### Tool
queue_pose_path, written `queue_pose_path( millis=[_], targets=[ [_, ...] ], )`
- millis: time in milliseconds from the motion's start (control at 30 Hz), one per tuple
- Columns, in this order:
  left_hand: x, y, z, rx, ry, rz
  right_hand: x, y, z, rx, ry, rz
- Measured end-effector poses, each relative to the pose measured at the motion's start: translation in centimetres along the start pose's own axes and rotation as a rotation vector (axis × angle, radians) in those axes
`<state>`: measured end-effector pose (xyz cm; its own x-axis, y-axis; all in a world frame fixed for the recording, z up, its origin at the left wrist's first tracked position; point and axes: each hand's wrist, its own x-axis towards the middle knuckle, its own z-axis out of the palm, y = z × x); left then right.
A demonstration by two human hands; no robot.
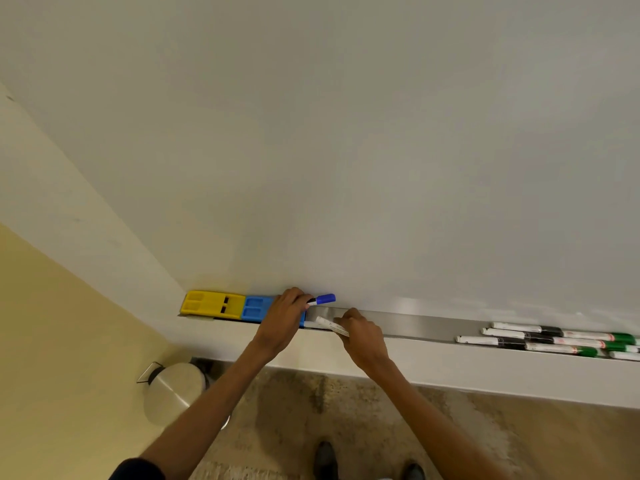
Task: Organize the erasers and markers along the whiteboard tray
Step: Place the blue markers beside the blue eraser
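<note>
A metal tray (408,323) runs along the foot of the whiteboard (346,150). At its left end lie a yellow eraser (212,304) and, touching it, a blue eraser (255,308). My left hand (282,318) sits over the blue eraser's right part and grips a marker with a blue cap (323,299) that points right. My right hand (362,336) holds a white marker (332,326) just above the tray, its free end pointing left. Another white marker end shows in the tray under it. Several black- and green-capped markers (554,339) lie at the tray's right.
A steel pedal bin (173,389) stands on the speckled floor below the tray's left end, beside a yellow wall (52,341). My shoes (325,459) show at the bottom. The tray stretch between my hands and the marker group is bare metal.
</note>
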<state>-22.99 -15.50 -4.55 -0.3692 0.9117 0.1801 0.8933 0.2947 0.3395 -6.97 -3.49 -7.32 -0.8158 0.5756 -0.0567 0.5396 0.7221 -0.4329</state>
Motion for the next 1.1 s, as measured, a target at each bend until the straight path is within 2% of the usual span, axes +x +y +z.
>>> queue_pose_path(
  millis=[100,267,467,700,1100],
  targets=[
    [0.5,0.8,0.7,-0.034,-0.013,0.019,-1.5,1.6,-0.9,0.106,0.137,0.115],
    [1.3,2.8,2.7,-0.075,-0.076,0.062,-4.5,3.9,-2.3,0.109,0.366,0.252],
    [1.2,4.1,4.9,-0.146,-0.099,0.048,-5.8,5.1,-3.2,0.169,0.444,0.314],
    [0.8,4.4,5.9,-0.149,-0.107,0.025,-5.4,5.3,-3.6,0.213,0.426,0.28],
    [-0.3,3.7,6.2,-0.138,-0.056,-0.012,-2.3,2.5,-1.5,0.001,0.27,0.127]
  ],
)
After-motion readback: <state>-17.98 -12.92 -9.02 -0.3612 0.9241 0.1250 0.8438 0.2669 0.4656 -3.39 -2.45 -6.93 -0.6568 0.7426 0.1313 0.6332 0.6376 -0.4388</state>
